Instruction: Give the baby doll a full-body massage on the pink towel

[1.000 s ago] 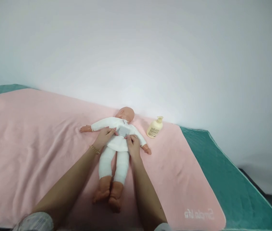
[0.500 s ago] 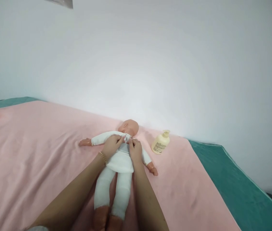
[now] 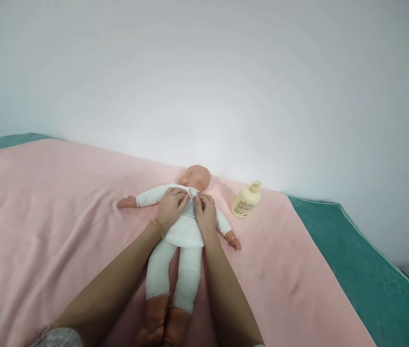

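A doll in white clothing lies with its arms spread and its head toward the wall; its lower legs are bare and brownish. My left hand, with a gold bracelet at the wrist, rests at the doll's upper body, thumb and fingers pinched at the white cloth near the neck. Beside it my right hand pinches the other side of the same neckline. A small dark mark or cord shows between my fingertips. A pale yellow pump bottle stands to the right of the doll.
A pink cloth with some folds lies under the doll. Green fabric shows at the right, and more at the far left. Behind rises a pale wall.
The whole scene sits slightly higher in view, from a camera shift. My fingertips have drawn a little closer together at the neckline. The doll and bottle keep their places.
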`<state>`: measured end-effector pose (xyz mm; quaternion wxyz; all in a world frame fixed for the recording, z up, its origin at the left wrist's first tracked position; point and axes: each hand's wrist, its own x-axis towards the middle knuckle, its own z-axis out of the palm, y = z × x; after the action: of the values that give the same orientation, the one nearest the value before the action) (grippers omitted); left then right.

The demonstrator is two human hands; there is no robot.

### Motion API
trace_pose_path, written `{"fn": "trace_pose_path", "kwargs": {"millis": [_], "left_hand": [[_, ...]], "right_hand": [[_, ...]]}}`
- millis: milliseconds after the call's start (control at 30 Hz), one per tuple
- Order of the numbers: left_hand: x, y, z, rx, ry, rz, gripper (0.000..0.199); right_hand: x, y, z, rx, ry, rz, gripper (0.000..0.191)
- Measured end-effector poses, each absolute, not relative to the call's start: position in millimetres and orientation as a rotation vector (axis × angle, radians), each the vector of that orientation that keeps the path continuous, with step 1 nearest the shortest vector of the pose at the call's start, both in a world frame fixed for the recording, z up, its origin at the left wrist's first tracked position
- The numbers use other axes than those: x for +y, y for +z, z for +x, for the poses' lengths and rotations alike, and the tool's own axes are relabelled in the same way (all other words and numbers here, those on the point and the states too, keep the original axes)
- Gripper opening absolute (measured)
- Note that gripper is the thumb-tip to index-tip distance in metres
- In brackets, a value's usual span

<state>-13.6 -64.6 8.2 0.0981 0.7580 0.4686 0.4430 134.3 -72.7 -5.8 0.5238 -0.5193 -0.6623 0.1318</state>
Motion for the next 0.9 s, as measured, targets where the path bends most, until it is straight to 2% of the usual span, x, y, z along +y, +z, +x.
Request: {"fn": "trace_pose_path", "kwargs": {"millis": [267, 600, 900], "left_hand": [[-56.0, 2.3, -13.6, 1.417, 1.117, 2.31, 0.033], [-59.6, 3.1, -13.4, 1.394, 1.263, 2.241, 0.028], [-56.6, 1.2, -12.7, 1.431, 1.187, 2.157, 0.029]], "right_hand": [[-67.4, -7.7, 133.4, -1.689, 0.372, -1.319, 0.026], [-71.3, -8.8, 133.3, -1.628, 0.336, -1.23, 0.024], [-67.1, -10.0, 132.5, -1.704, 0.386, -1.308, 0.025]]}}
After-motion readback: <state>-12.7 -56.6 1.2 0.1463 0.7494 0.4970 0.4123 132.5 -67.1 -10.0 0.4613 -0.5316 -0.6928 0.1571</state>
